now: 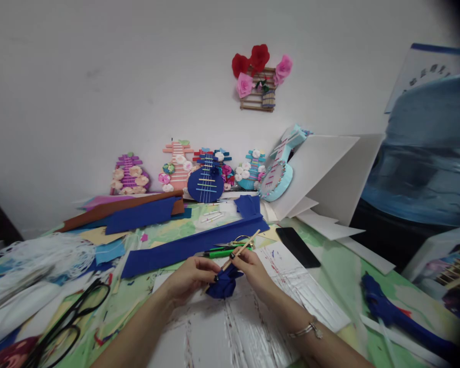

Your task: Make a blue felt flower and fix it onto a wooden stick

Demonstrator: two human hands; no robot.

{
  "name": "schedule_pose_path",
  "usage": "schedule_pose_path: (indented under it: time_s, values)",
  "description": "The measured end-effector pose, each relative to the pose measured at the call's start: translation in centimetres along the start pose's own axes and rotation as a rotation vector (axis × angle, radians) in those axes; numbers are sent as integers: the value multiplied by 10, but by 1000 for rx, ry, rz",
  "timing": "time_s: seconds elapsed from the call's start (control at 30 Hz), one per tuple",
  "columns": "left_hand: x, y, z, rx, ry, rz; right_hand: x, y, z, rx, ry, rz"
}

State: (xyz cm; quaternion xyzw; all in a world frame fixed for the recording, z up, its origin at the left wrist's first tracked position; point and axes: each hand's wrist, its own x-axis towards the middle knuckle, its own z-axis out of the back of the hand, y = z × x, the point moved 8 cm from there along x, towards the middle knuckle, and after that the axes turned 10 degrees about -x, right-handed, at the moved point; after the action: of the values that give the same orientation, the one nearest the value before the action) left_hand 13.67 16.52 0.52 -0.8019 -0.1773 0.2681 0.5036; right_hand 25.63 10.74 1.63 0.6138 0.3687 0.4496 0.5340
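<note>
Over a stained white board (214,337), my left hand (187,278) pinches the edge of a crumpled dark blue paper piece (221,289), shaped like a small flower. My right hand (256,271) grips a thin wooden stick (250,241) between thumb and fingers. The stick slants across the blue paper, its upper end pointing away to the right and its lower end partly hidden behind the paper. Just beyond my hands lie scissors (249,243) and a green-handled tool (219,253). A long strip of blue paper (164,256) stretches behind them.
To the right are a black phone (297,246) and a blue glue gun (400,314). Black-framed glasses (74,306) and white netting (49,255) lie left. Paper-craft lutes, including a blue one (206,186), stand against the wall. A large water bottle (425,153) rises at right.
</note>
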Motion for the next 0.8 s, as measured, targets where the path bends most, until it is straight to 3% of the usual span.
schedule_pose_path:
  time_s: [0.8]
  values:
    - [-3,-1,-5,23,44,8,-3,10,7,-146,-78,60]
